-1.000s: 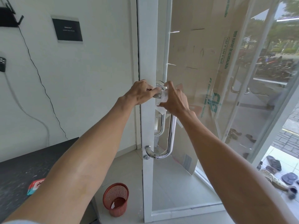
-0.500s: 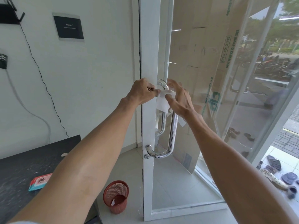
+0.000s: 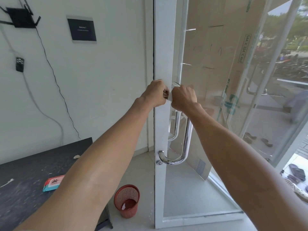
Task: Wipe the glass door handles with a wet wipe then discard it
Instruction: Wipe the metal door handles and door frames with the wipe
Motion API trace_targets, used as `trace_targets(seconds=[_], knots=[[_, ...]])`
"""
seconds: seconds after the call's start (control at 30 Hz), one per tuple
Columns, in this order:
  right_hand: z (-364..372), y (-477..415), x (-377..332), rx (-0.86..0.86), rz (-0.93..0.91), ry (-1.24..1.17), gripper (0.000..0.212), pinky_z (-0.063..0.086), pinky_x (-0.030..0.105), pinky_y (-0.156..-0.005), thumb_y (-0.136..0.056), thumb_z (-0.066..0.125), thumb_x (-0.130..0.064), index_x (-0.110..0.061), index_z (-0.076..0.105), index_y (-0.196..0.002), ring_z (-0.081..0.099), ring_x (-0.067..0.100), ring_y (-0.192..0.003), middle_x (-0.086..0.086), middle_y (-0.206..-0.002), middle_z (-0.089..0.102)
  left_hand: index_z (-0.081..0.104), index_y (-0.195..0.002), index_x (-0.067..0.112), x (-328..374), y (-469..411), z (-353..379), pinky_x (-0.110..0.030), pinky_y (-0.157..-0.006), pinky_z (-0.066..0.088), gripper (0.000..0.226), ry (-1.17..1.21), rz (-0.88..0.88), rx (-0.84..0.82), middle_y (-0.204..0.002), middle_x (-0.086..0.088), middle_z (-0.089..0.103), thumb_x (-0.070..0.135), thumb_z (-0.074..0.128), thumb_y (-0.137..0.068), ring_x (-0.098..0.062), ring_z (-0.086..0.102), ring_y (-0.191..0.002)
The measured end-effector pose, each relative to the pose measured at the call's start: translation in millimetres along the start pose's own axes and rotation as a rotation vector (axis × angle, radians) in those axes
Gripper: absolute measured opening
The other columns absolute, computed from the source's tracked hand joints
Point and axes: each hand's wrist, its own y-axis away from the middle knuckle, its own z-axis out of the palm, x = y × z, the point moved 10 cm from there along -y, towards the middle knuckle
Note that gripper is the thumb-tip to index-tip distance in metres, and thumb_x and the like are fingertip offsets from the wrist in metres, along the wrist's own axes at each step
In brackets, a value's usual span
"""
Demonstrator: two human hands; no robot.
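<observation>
Together, left hand and right hand hold wipe on handle.

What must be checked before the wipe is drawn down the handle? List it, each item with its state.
1. Wet wipe in hand: ok, a white strip shows between the left hand and the right hand.
2. Grip at the top of the inner handle: ok, the right hand's fingers are curled round it.
3. Wipe wrapped all round the bar: cannot tell, the right hand hides it.
4. Path down the bar: ok, bare chrome down to the lower bend.
5. Outer handle behind the glass already wiped: cannot tell.
6. Place to discard: ok, the red basket stands low to the left, open-topped.
</observation>
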Motion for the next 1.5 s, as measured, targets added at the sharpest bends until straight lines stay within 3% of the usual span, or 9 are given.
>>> trace_targets(seconds=[0.17, 0.3, 0.47, 0.67, 0.8, 0.93, 1.13, 1.33, 1.5], knots=[[6.3, 13.0, 20.0, 0.177, 0.079, -0.055, 0.016, 0.036, 0.034, -0.058, -0.076, 0.053, -0.002, -0.009, 0.058, -0.09, 0.062, 0.038, -0.078, 0.015, -0.084, 0.063, 0.077, -0.095, 0.007, -1.1, -3.0, 1.6, -0.039, -0.078, 0.054, 0.032, -0.041, 0.012, 0.017, -0.09, -0.014, 0.067, -0.009, 0.057, -0.077, -0.032, 0.061, -0.088], [16.4, -5.6, 24.6, -0.033, 0.065, -0.113, 0.016, 0.043, 0.032, -0.062, -0.07, 0.056, -0.011, -0.008, 0.063, -0.085, 0.057, 0.035, -0.078, 0.009, -0.074, 0.049, 0.078, -0.095, 0.009, -2.9, -2.7, 1.8, -0.038, -0.076, 0.054, 0.033, -0.025, 0.02, 0.045, -0.086, -0.014, 0.067, -0.009, 0.057, -0.076, -0.031, 0.061, -0.085], [34.6, -16.6, 22.6, -0.311, 0.028, -0.213, 0.017, 0.037, 0.026, -0.049, -0.062, 0.062, -0.019, -0.007, 0.059, -0.073, 0.057, 0.025, -0.061, 0.007, -0.069, 0.058, 0.078, -0.096, 0.009, -0.9, -2.4, 1.9, -0.034, -0.073, 0.052, 0.03, -0.027, 0.032, 0.042, -0.089, -0.014, 0.066, -0.007, 0.059, -0.078, -0.031, 0.061, -0.087], [14.1, -4.1, 23.2, 0.047, 0.069, -0.193, 0.007, 0.042, 0.033, -0.057, -0.066, 0.053, -0.007, -0.01, 0.055, -0.072, 0.055, 0.036, -0.066, 0.01, -0.069, 0.053, 0.077, -0.096, 0.009, 2.7, -5.5, 3.9, -0.027, -0.067, 0.038, 0.022, -0.102, 0.003, 0.048, -0.098, -0.012, 0.063, 0.002, 0.064, -0.079, -0.03, 0.06, -0.09], [16.0, 4.5, 25.0, 0.249, 0.116, -0.145, 0.013, 0.037, 0.034, -0.052, -0.069, 0.05, -0.002, -0.01, 0.053, -0.079, 0.059, 0.038, -0.063, 0.013, -0.07, 0.061, 0.076, -0.092, 0.009, 4.9, -7.6, 5.3, -0.028, -0.065, 0.035, 0.019, -0.144, 0.002, 0.058, -0.094, -0.01, 0.059, 0.003, 0.067, -0.077, -0.025, 0.055, -0.081], [18.0, -5.2, 29.6, 0.204, 0.079, -0.165, 0.011, 0.037, 0.033, -0.054, -0.068, 0.054, -0.008, -0.009, 0.057, -0.078, 0.055, 0.038, -0.064, 0.012, -0.065, 0.053, 0.076, -0.09, 0.011, 2.3, -8.9, 5.3, -0.028, -0.064, 0.035, 0.018, -0.157, -0.003, 0.08, -0.087, -0.004, 0.051, 0.004, 0.07, -0.075, -0.027, 0.056, -0.081], [36.6, -18.6, 40.0, -0.024, 0.081, -0.451, 0.012, 0.047, 0.033, -0.054, -0.064, 0.066, -0.019, -0.008, 0.064, -0.069, 0.058, 0.032, -0.067, 0.01, -0.065, 0.059, 0.078, -0.103, 0.013, 0.3, -11.4, 8.7, -0.027, -0.068, 0.038, 0.03, -0.115, -0.008, 0.078, -0.102, -0.01, 0.062, 0.004, 0.074, -0.075, -0.029, 0.061, -0.09], [33.8, -2.7, 49.4, 0.211, 0.179, -0.41, 0.004, 0.048, 0.037, -0.054, -0.068, 0.056, -0.011, -0.015, 0.056, -0.07, 0.055, 0.039, -0.065, 0.011, -0.059, 0.051, 0.078, -0.101, 0.014, 2.2, -10.5, 5.8, -0.026, -0.068, 0.035, 0.027, -0.113, 0.001, 0.099, -0.091, -0.003, 0.051, 0.005, 0.074, -0.076, -0.02, 0.048, -0.08], [42.8, 12.3, 68.3, 0.382, 0.347, -0.526, 0.009, 0.036, 0.032, -0.048, -0.069, 0.06, -0.008, -0.01, 0.053, -0.065, 0.048, 0.037, -0.05, 0.013, -0.055, 0.057, 0.077, -0.094, 0.013, 2.7, -9.1, 5.9, -0.026, -0.066, 0.034, 0.021, -0.124, 0.013, 0.088, -0.087, 0.001, 0.044, 0.005, 0.072, -0.075, -0.021, 0.047, -0.077]])
